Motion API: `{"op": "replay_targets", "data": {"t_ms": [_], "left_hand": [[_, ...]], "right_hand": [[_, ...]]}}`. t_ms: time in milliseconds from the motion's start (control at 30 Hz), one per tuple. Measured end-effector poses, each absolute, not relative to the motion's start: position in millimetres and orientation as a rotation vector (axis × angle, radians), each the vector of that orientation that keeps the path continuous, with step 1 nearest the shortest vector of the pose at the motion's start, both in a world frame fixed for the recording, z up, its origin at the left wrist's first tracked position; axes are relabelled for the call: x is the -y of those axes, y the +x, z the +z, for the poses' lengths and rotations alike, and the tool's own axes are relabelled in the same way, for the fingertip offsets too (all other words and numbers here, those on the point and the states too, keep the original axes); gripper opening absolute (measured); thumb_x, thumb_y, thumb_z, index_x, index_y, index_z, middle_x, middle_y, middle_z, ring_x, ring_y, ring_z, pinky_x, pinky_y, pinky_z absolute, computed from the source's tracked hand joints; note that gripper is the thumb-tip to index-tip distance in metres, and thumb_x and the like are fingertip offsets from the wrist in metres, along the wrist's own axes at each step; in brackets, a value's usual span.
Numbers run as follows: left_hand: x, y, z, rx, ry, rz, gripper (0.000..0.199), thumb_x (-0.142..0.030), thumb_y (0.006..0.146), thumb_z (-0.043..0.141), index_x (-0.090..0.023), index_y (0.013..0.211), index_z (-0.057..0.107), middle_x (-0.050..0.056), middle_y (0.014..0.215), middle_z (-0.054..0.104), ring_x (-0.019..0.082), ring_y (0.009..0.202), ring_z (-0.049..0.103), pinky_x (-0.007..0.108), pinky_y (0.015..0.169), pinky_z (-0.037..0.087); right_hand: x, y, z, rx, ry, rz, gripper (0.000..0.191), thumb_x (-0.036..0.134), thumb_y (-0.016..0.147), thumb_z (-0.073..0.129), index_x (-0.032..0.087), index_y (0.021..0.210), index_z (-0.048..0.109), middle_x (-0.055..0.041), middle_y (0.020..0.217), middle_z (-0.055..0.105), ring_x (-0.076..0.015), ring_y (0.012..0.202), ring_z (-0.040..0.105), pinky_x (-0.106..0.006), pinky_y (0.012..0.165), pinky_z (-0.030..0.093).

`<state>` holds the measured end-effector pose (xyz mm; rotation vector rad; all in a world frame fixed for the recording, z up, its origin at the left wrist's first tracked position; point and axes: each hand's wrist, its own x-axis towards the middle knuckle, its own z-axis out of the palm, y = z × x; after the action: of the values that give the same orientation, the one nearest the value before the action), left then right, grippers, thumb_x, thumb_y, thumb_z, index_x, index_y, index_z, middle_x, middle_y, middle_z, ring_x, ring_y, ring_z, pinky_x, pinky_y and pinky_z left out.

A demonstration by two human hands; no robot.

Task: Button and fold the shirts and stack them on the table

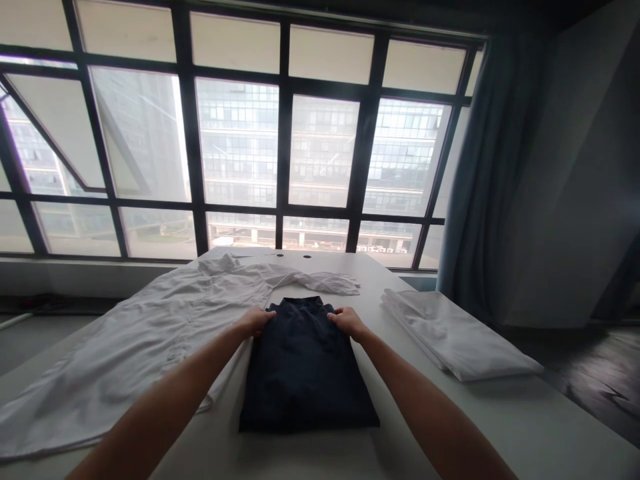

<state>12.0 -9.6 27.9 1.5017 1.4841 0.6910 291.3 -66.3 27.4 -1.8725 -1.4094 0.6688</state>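
Note:
A dark navy shirt (pixel 306 373), folded into a neat rectangle, lies flat on the white table with its collar at the far end. My left hand (pixel 257 321) grips its far left corner beside the collar, thumb on top of the cloth. At the far right corner my right hand (pixel 349 323) does the same, its thumb over the fabric and the other fingers mostly hidden. Left of the navy shirt, a white long-sleeved garment (pixel 165 333) is spread out and wrinkled, one sleeve reaching across behind the collar.
A folded stack of white cloth (pixel 455 333) sits at the right of the white table (pixel 530 413). Two dark round holes are near the table's far edge. Beyond stands a wide black-framed window (pixel 284 147), with a blue-grey curtain (pixel 493 180) to its right.

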Motion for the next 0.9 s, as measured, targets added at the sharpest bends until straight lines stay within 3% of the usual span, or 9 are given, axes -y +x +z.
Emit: {"op": "replay_targets", "data": {"t_ms": [100,200,300,367,433,500,667,767,900], "left_hand": [[5,10,22,-1.485,1.54,0.763,0.034,-0.045,0.091,0.058,-0.016,0.073,0.055,-0.004,0.051,0.047,0.011,0.046,0.052,0.02,0.043,0.042],[5,2,25,-1.51,1.583,0.815,0.027,-0.038,0.094,0.052,-0.014,0.089,0.062,0.0,0.063,0.058,0.016,0.058,0.062,0.023,0.051,0.049],[21,0,34,-1.542,1.708,0.925,0.032,-0.033,0.088,0.058,-0.013,0.112,0.062,0.01,0.099,0.07,0.024,0.089,0.069,0.032,0.075,0.056],[47,4,39,-1.471,2.033,1.035,0.037,-0.031,0.086,0.06,-0.014,0.119,0.063,0.014,0.121,0.066,0.028,0.112,0.063,0.037,0.097,0.05],[83,12,39,-1.222,2.476,0.989,0.035,-0.034,0.09,0.056,-0.017,0.119,0.066,0.014,0.126,0.065,0.029,0.123,0.056,0.041,0.107,0.042],[122,22,33,-0.962,2.688,0.779,0.037,-0.04,0.095,0.05,-0.021,0.122,0.067,0.011,0.126,0.066,0.028,0.124,0.056,0.04,0.108,0.042],[181,29,7,-0.811,2.827,0.438,0.059,-0.049,0.1,0.04,-0.014,0.148,0.044,0.014,0.155,0.041,0.028,0.145,0.033,0.046,0.12,0.024],[187,24,-3,-0.878,2.851,0.355,0.065,-0.055,0.102,0.03,-0.016,0.153,0.034,0.012,0.16,0.029,0.025,0.15,0.022,0.046,0.122,0.019],[183,14,-6,-1.032,2.83,0.294,0.07,-0.058,0.101,0.023,-0.015,0.156,0.029,0.01,0.162,0.023,0.022,0.151,0.018,0.042,0.122,0.017]], "right_hand": [[58,294,23,1.407,-1.796,0.55,0.035,0.027,0.085,0.059,0.014,0.118,0.062,-0.0056,0.086,0.072,-0.0191,0.078,0.069,-0.024,0.064,0.053],[63,295,23,1.47,-1.788,0.365,0.044,0.024,0.086,0.056,0.013,0.128,0.056,-0.0088,0.095,0.072,-0.0212,0.085,0.07,-0.029,0.076,0.054],[81,287,28,1.607,-1.837,0.073,0.049,0.022,0.085,0.059,0.012,0.132,0.055,-0.0157,0.116,0.068,-0.026,0.107,0.065,-0.034,0.094,0.049],[101,273,32,1.749,-1.817,-0.076,0.049,0.025,0.086,0.058,0.013,0.134,0.055,-0.0178,0.13,0.061,-0.0287,0.12,0.057,-0.037,0.102,0.044],[123,255,33,1.918,-1.756,-0.126,0.046,0.029,0.089,0.055,0.015,0.133,0.057,-0.0166,0.136,0.058,-0.0295,0.126,0.053,-0.039,0.106,0.04],[146,236,31,2.057,-1.69,-0.109,0.046,0.031,0.093,0.049,0.014,0.135,0.057,-0.0158,0.141,0.055,-0.0289,0.131,0.048,-0.04,0.111,0.035],[188,211,15,2.237,-1.682,0.045,0.054,0.036,0.1,0.034,0.01,0.146,0.048,-0.0168,0.155,0.04,-0.0276,0.145,0.032,-0.044,0.12,0.02],[202,216,9,2.304,-1.698,0.121,0.063,0.047,0.102,0.027,0.009,0.15,0.041,-0.0151,0.158,0.032,-0.0256,0.149,0.025,-0.044,0.121,0.017],[213,232,8,2.334,-1.778,0.171,0.078,0.061,0.099,0.022,0.007,0.154,0.032,-0.0148,0.161,0.026,-0.0247,0.151,0.019,-0.042,0.122,0.011]]}}
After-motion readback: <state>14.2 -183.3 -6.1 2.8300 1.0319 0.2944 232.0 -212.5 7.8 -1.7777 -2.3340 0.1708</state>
